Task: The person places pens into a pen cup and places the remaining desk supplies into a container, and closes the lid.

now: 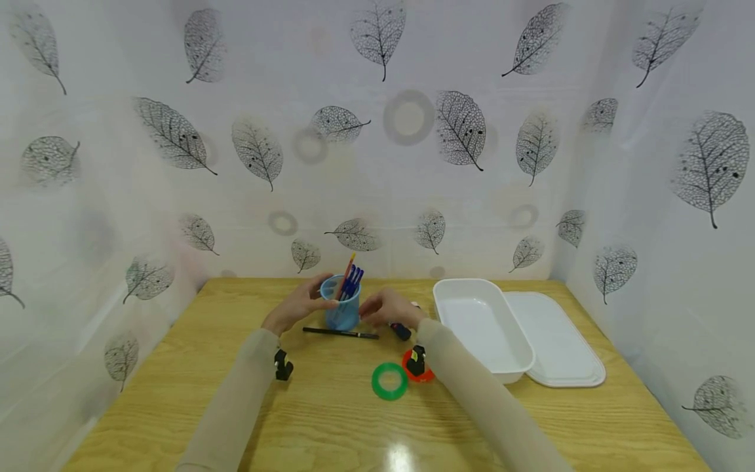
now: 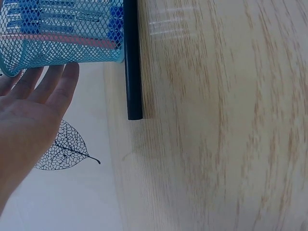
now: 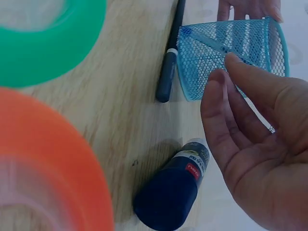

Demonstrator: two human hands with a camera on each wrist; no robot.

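A light-blue mesh pen cup [image 1: 342,319] stands near the back of the table, holding several blue pens [image 1: 352,283] and a red-and-yellow pencil [image 1: 348,270]. My left hand [image 1: 299,305] grips its left side, thumb at the front rim and fingers behind; in the left wrist view the fingers lie along the mesh. At the cup's right side is my right hand [image 1: 389,308], its fingers loosely curled with a gap between thumb and fingertips [image 3: 216,79]. A black marker [image 1: 330,332] lies across the front of the cup. Below my right hand lies a small dark-blue bottle [image 3: 168,197].
Nearer on the table lie a green tape roll [image 1: 377,381] and an orange-red tape roll [image 3: 82,159], the latter partly under my right wrist. To the right sits a white rectangular tub [image 1: 522,341], beside its flat white lid [image 1: 569,347]. A leaf-patterned curtain [image 1: 366,183] surrounds the table.
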